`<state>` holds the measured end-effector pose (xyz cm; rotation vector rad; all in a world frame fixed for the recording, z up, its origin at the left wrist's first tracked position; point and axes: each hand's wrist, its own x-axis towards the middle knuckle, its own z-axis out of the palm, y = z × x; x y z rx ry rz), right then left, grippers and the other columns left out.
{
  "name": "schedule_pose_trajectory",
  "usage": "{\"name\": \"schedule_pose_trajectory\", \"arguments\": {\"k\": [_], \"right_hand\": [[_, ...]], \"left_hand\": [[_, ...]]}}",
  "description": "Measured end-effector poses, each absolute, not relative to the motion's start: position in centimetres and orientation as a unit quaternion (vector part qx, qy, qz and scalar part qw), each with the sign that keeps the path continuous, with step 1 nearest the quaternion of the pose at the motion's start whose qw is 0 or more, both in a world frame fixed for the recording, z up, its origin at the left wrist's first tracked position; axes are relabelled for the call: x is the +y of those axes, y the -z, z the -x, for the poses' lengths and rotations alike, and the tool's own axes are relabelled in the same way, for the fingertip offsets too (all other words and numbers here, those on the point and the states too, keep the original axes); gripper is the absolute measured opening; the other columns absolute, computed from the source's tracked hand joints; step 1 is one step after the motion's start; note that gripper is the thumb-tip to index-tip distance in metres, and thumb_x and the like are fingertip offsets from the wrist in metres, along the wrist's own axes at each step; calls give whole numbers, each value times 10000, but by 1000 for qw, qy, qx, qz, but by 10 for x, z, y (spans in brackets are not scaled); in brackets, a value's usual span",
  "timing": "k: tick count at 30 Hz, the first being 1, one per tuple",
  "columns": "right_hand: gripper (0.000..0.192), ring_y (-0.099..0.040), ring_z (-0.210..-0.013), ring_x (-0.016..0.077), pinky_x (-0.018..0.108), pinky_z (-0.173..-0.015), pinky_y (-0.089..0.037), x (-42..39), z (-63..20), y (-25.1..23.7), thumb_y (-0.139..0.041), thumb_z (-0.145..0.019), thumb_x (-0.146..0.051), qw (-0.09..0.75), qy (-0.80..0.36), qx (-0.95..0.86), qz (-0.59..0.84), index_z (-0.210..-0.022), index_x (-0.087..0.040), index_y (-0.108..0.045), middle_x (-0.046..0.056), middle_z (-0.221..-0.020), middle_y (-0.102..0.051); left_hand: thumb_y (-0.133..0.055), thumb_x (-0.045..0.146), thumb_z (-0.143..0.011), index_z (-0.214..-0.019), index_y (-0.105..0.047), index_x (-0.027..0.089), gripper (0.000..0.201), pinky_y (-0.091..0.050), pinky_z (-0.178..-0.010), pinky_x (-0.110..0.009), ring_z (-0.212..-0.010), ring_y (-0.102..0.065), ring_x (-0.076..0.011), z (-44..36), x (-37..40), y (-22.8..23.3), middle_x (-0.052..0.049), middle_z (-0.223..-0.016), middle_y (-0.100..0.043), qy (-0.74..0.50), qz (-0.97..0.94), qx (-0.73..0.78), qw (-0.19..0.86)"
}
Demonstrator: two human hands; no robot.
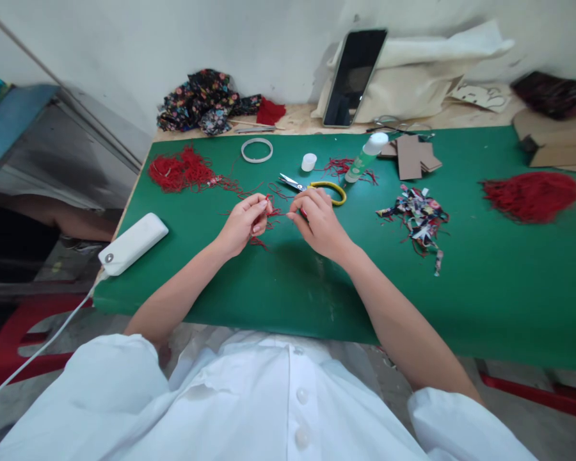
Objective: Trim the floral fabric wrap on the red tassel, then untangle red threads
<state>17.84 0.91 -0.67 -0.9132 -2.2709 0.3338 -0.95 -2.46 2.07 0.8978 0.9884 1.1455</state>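
Observation:
My left hand (244,223) is closed in a pinch, with a bit of red thread (269,203) at its fingertips. Just to its right, my right hand (319,221) is also pinched, fingers pointing toward the left one; whatever it may hold is too small to make out. A pair of yellow-handled scissors (336,186) lies behind the right hand, blades pointing left and partly open, one handle hidden by the fingers. Short red thread pieces (258,242) lie around and below the left hand on the green table mat (278,288).
Red thread heaps lie at left (185,169) and right (532,197). Behind the hands are a glue bottle (365,159), a white cap (308,162) and a tape ring (257,150). Fabric scraps (420,214), cardboard pieces (409,157), a power bank (134,243) and a leaning phone (355,77) surround them.

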Motion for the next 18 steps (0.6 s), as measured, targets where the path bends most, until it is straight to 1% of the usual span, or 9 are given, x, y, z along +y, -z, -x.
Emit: {"name": "schedule_pose_trajectory", "arguments": {"k": [2, 3, 6, 7, 10, 11, 15, 18], "right_hand": [[167, -518, -936, 232, 396, -876, -404, 4, -178, 2, -443, -998, -332, 336, -151, -879, 304, -892, -219, -505, 86, -946, -620], [163, -517, -929, 227, 388, -867, -409, 2, -177, 1, -444, -1000, -328, 335, -156, -883, 291, -891, -220, -501, 82, -936, -619], [187, -510, -914, 222, 382, -852, -405, -3, -174, -2, -419, -1011, -328, 325, -149, -892, 278, -887, -215, -500, 80, -930, -621], [205, -508, -906, 221, 383, -851, -403, -4, -174, -2, -407, -1016, -334, 321, -145, -894, 277, -879, -213, -500, 80, -925, -621], [252, -504, -895, 223, 382, -834, -395, -3, -173, -2, -376, -1024, -360, 306, -135, -897, 287, -868, -211, -506, 80, -910, -618], [260, -504, -892, 224, 380, -826, -393, -3, -174, -2, -371, -1026, -369, 303, -131, -897, 292, -872, -211, -509, 81, -907, -618], [268, -509, -883, 227, 376, -811, -393, -1, -176, -1, -370, -1026, -381, 304, -111, -895, 306, -887, -206, -517, 85, -906, -625], [270, -509, -879, 227, 374, -815, -400, -1, -177, -1, -371, -1025, -377, 308, -102, -893, 312, -884, -205, -524, 82, -895, -627]], "left_hand": [[-612, 326, -836, -766, -527, 155, 204, -190, -371, -161, -370, -316, 23, 9, -25, -18, 51, -706, -556, -499, -422, 441, 615], [-617, 356, -833, -773, -535, 156, 224, -184, -365, -163, -361, -312, 22, 8, -25, -17, 56, -684, -552, -494, -437, 445, 606], [-608, 393, -832, -762, -528, 164, 252, -168, -354, -165, -331, -282, 4, 6, -26, -16, 102, -522, -421, -447, -475, 455, 606], [-603, 389, -831, -752, -516, 167, 252, -165, -352, -165, -329, -280, 1, 5, -27, -16, 106, -504, -409, -426, -483, 457, 614], [-587, 363, -830, -729, -485, 166, 243, -164, -356, -165, -341, -285, 4, 3, -29, -18, 77, -536, -493, -379, -491, 459, 636], [-581, 354, -832, -724, -479, 166, 239, -164, -360, -164, -346, -279, 4, 2, -30, -19, 77, -530, -486, -372, -490, 457, 642], [-583, 339, -836, -725, -464, 172, 233, -150, -391, -154, -370, -215, 1, 1, -31, -20, 126, -484, -298, -378, -470, 454, 656], [-590, 351, -843, -731, -471, 170, 243, -136, -406, -157, -385, -199, -1, 3, -31, -19, 127, -498, -264, -375, -467, 459, 656]]}}
